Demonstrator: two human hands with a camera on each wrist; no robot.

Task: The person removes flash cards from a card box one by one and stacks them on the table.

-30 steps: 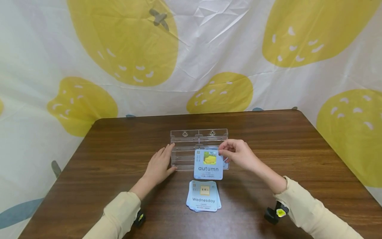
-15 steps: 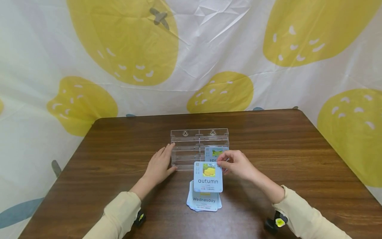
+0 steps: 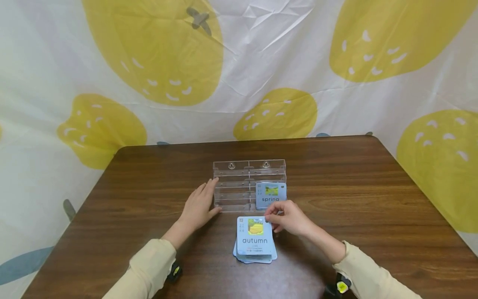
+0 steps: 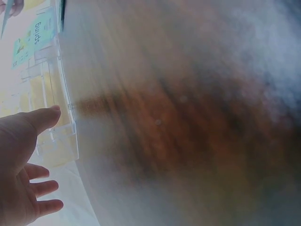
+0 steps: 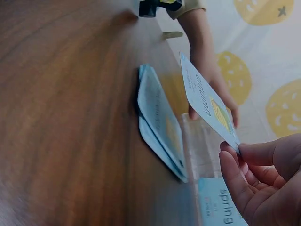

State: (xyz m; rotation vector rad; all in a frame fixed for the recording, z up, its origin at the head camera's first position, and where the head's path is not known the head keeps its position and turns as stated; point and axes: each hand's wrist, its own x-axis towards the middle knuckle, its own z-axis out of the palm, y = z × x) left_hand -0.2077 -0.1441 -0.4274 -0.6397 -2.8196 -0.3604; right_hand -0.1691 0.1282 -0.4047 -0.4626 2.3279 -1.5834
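Observation:
My right hand [image 3: 287, 216] pinches the top right corner of a light blue "autumn" card [image 3: 255, 236]. The right wrist view shows this card [image 5: 207, 101] held above a loose stack of cards [image 5: 160, 122], apart from it. With straight fingers my left hand [image 3: 197, 204] touches the left side of a clear plastic rack [image 3: 231, 196]; in the left wrist view the thumb of that hand [image 4: 19, 141] lies at the rack's edge. A "spring" card [image 3: 266, 203] stands in the rack's lower right compartment, its lower right part hidden behind my right fingers.
A brown wooden table [image 3: 149, 174] carries everything. Behind it hangs a white cloth [image 3: 209, 124] printed with yellow fruit. The rack has two columns of compartments, with a metal hanging fitting [image 3: 266, 165] at the top of each. Black devices [image 3: 337, 286] are strapped to both wrists.
The right hand has brought the "autumn" card from in front of the rack down toward me, over the stack, where it now covers the "Wednesday" card. The "spring" card has come into view. Left hand unmoved.

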